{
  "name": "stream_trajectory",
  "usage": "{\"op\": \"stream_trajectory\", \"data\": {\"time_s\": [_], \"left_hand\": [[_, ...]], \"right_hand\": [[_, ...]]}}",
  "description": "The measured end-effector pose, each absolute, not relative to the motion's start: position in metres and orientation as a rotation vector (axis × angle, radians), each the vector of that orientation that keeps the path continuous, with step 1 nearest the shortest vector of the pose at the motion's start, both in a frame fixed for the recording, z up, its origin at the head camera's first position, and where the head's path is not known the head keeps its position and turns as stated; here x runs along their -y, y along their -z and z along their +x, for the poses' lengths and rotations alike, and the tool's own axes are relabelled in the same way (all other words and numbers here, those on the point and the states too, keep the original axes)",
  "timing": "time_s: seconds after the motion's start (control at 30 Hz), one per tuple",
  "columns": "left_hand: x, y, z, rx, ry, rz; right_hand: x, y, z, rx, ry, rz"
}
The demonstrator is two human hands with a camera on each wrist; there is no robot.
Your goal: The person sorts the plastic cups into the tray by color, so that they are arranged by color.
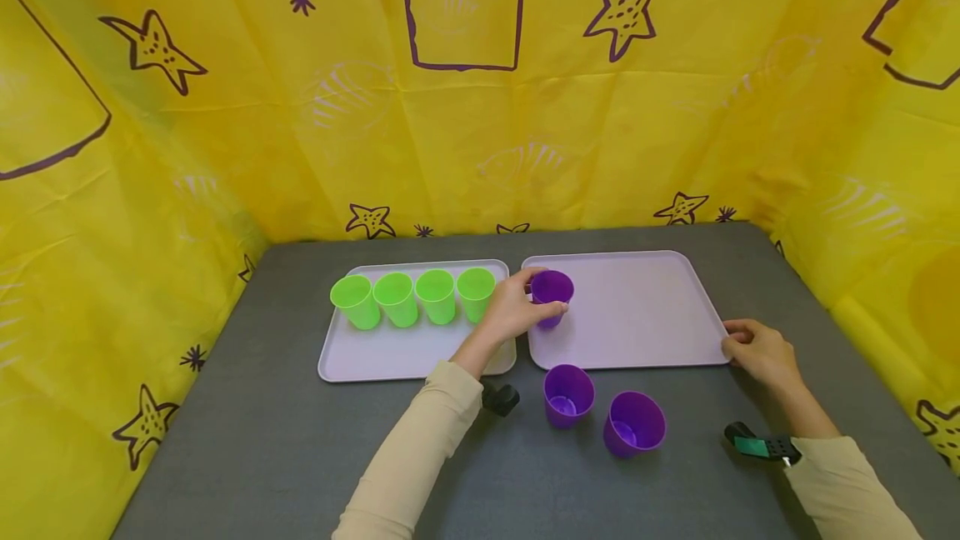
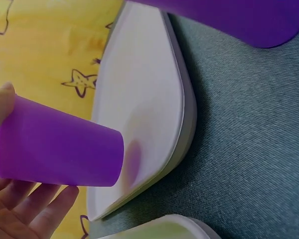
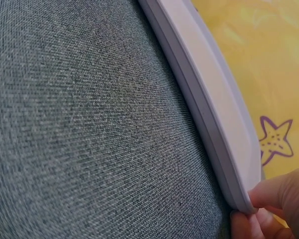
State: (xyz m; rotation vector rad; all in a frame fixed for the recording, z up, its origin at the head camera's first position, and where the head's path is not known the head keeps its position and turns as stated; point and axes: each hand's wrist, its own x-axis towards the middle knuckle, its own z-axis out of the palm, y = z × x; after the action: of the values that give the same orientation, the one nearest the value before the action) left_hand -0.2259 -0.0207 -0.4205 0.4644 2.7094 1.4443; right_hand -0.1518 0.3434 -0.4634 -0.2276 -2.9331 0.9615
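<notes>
My left hand (image 1: 513, 307) grips a purple cup (image 1: 552, 298), thumb on one side and fingers on the other. The cup is upright over the left end of the right-hand tray (image 1: 630, 315). In the left wrist view the held cup (image 2: 60, 142) has its base just off the tray surface (image 2: 144, 79), with a purple reflection beneath. At the tray's near right corner, my right hand (image 1: 765, 354) pinches the rim, as the right wrist view shows with thumb and fingers (image 3: 274, 199). Two more purple cups, one (image 1: 567, 397) left of the other (image 1: 634, 425), stand in front of the tray.
Several light green cups (image 1: 437, 297) stand in a row along the back of a second pale tray (image 1: 390, 357) on the left. Both trays lie on a dark grey table (image 1: 247, 440). Yellow patterned cloth (image 1: 465, 148) encloses the back and sides.
</notes>
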Motion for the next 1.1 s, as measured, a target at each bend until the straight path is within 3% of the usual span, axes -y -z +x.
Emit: {"op": "stream_trajectory", "data": {"time_s": [1.1], "left_hand": [[0.009, 0.432, -0.245, -2.728, -1.426, 0.374]], "right_hand": [[-0.34, 0.459, -0.15, 2.947, -0.998, -0.261]]}}
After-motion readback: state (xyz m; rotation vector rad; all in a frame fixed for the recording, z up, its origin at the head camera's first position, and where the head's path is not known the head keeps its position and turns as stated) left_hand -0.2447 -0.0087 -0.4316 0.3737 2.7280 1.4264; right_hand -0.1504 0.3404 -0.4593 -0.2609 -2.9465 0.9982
